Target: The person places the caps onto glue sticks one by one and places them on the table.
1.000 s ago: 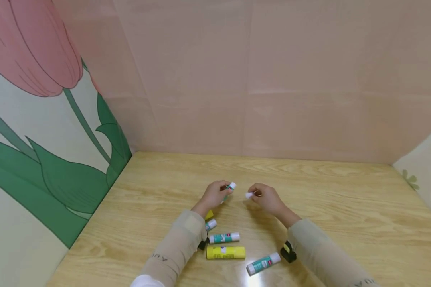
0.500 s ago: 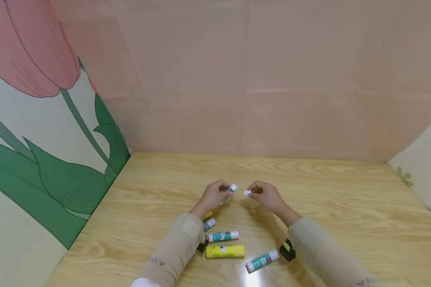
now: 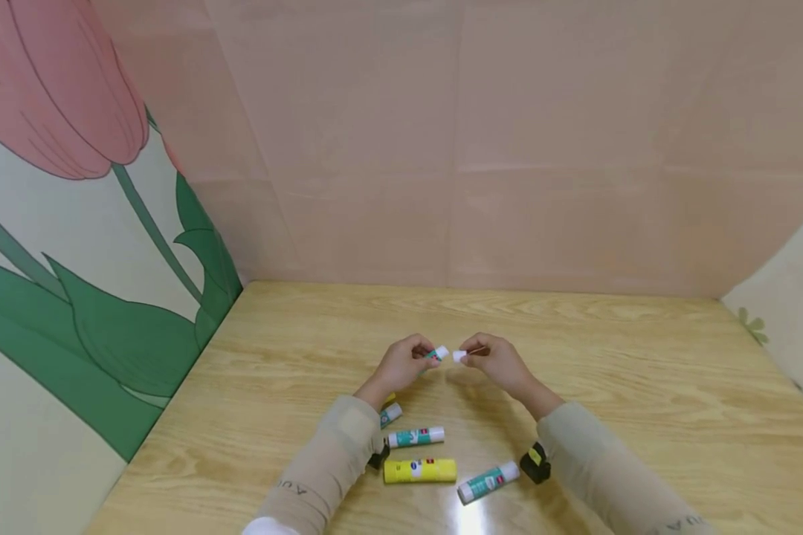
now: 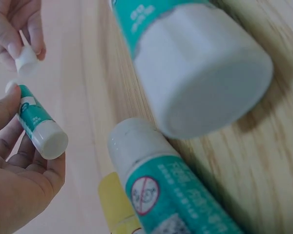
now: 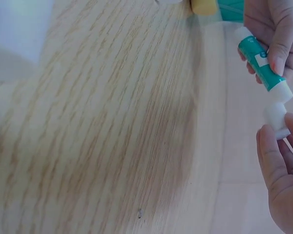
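Note:
My left hand (image 3: 401,364) grips a teal-and-white glue stick (image 3: 436,354) around its barrel, its white uncapped end pointing up and to the right. Opposite it, my right hand (image 3: 502,364) pinches a small white cap (image 3: 459,357) between thumb and fingers. The cap faces that white end of the stick, with a narrow gap between them in the head view. From the left wrist view, the held glue stick (image 4: 36,119) shows its white base, and the cap (image 4: 27,61) is above it. Both hands are over the table, and fingers partly hide the barrel.
On the wooden table (image 3: 609,357) lie a teal glue stick (image 3: 416,437), a yellow glue stick (image 3: 420,470) and another teal glue stick (image 3: 488,482) near the right wrist. Further glue sticks are partly hidden by the left forearm. A pink backdrop (image 3: 455,148) rises behind the table.
The hands have drawn closer together. The held glue stick has moved right and tilted toward the cap, while the cap has shifted slightly left and up, narrowing the gap.

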Demonstrator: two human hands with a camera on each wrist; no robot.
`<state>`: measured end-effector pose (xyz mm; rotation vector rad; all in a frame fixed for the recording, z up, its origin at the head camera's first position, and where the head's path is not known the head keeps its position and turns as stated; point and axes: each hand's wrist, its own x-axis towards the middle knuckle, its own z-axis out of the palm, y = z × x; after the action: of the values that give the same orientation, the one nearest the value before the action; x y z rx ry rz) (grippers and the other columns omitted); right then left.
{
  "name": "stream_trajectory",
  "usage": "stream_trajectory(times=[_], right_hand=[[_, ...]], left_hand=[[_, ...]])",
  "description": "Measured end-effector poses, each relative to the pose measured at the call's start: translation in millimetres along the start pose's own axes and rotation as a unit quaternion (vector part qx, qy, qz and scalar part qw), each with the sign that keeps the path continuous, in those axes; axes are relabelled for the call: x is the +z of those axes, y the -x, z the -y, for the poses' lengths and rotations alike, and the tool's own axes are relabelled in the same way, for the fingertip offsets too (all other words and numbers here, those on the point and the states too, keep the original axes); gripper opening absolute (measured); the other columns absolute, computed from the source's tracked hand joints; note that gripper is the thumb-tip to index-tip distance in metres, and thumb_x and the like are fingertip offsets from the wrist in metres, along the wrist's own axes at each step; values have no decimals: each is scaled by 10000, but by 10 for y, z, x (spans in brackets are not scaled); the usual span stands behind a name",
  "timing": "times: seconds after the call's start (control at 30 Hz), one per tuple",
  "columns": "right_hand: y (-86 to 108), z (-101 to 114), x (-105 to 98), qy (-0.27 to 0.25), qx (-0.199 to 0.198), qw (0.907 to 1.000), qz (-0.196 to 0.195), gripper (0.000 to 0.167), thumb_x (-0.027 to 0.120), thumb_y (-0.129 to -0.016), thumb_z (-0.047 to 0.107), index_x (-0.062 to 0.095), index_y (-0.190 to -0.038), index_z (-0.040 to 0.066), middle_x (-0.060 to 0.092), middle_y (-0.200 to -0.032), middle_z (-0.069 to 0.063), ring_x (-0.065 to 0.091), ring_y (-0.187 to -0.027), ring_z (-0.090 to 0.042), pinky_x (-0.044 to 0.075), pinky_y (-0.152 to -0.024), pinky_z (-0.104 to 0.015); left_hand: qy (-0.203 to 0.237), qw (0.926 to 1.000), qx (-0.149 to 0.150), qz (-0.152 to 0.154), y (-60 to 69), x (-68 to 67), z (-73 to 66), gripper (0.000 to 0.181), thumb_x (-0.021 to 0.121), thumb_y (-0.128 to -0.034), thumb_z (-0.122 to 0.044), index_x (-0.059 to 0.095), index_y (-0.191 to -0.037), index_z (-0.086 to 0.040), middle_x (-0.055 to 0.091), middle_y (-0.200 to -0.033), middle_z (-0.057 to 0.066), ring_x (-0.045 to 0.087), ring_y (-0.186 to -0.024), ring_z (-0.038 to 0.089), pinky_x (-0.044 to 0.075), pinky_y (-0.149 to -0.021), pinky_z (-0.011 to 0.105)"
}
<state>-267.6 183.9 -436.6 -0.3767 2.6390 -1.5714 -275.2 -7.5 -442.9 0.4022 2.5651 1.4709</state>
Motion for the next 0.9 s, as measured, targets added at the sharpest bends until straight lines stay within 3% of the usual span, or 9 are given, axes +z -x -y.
stream_trajectory(times=[0.5, 0.7, 0.9], right_hand=[[-20, -29, -17, -288, 21, 9994, 214, 169, 627, -783, 98, 604, -932, 22, 580, -905, -90, 536, -837, -218, 454, -712, -345], [-17, -41, -13, -462, 107, 9986, 250, 159, 618, -787, 80, 590, -929, 13, 571, -897, -95, 527, -827, -216, 438, -743, -409], [-6, -41, -6, -561, 139, 9980, 267, 156, 617, -786, 71, 581, -924, 8, 565, -891, -91, 524, -824, -204, 437, -730, -348]], left_hand=[[-57, 9998, 138, 117, 0, 5, -7, 156, 612, -790, -179, 573, -919, -101, 558, -829, -39, 510, -766, 96, 431, -648, 227], [39, 9997, 215, 147, 1, 22, 7, 140, 616, -787, -168, 578, -904, -102, 563, -817, -42, 513, -758, 89, 429, -649, 227], [83, 9994, 295, 159, -1, 48, 21, 121, 619, -786, -140, 582, -894, -98, 569, -819, -42, 521, -770, 87, 433, -661, 223]])
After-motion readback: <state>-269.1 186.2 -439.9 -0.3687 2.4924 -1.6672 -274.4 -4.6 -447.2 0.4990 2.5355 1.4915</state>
